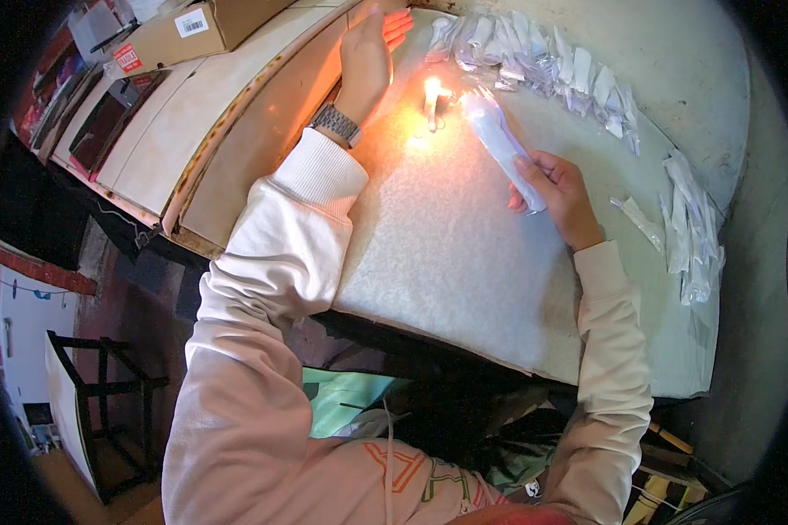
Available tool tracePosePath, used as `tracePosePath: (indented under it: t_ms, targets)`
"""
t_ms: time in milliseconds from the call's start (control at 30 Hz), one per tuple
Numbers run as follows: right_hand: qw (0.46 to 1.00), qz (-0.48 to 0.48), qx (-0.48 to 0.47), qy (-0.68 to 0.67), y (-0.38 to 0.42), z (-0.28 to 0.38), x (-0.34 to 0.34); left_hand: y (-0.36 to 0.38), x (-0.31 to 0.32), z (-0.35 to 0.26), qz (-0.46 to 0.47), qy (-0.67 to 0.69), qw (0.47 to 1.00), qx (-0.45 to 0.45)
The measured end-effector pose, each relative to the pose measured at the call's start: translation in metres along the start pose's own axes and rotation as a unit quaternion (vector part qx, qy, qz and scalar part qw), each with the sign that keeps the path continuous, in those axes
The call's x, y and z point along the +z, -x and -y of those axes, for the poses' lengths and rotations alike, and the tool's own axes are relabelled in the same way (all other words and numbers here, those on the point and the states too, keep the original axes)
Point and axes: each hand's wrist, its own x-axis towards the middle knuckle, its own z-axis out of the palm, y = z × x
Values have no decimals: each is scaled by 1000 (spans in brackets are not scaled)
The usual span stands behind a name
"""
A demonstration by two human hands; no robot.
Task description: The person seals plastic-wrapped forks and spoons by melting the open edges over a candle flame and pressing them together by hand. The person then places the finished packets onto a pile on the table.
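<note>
My right hand grips the lower end of a long, pale plastic-wrapped packet, thumb on top. The packet's far end is tilted up beside a small lit candle, and glare there hides whether it touches the flame. My left hand, a metal watch on its wrist, is raised at the left of the flame. Its fingers are stretched out, lit orange, with nothing seen in them. Beyond the candle, several similar wrapped packets lie in a row.
More wrapped packets lie at the right side of the pale tabletop. A cardboard box sits on the tiled surface at the left. A wall rises behind the table. A black-framed stool stands on the floor at lower left.
</note>
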Motion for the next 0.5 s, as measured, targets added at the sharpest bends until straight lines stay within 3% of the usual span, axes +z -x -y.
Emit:
tracePosePath:
  t_ms: [500]
  targets:
    - [1000, 2, 9, 6, -2, -2, -2, -4, -2, 1, -12, 30, 999, -33]
